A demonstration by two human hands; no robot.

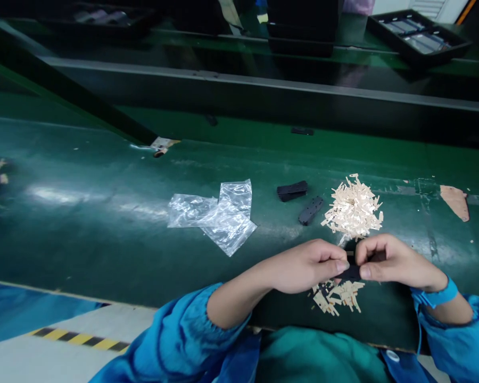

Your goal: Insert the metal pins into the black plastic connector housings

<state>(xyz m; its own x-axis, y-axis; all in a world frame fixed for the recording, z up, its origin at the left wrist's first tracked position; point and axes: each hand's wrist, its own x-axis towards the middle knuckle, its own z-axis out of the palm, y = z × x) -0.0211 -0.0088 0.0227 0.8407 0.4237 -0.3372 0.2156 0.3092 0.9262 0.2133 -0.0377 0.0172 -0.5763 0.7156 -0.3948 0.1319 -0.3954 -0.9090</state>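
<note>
Partly hidden, a black piece (350,273) is pinched in the fingers of left hand (309,264) and right hand (399,264).

Large heap of pale strips (353,207), loose. Nearer us than the heap: one black part (353,273), which we hold in the fingertips of left hand (313,266) and right hand (389,259); closer still, a smaller strip pile (346,293). Left of the heap: two black bundles (292,190), then clear plastic bags (227,218). Right of it: brown scrap (455,202).

Large pile (353,208): cream. Left of it: strips (292,191), black; floor tape (80,339), striped yellow and black. Under it: table (115,250), green.
</note>
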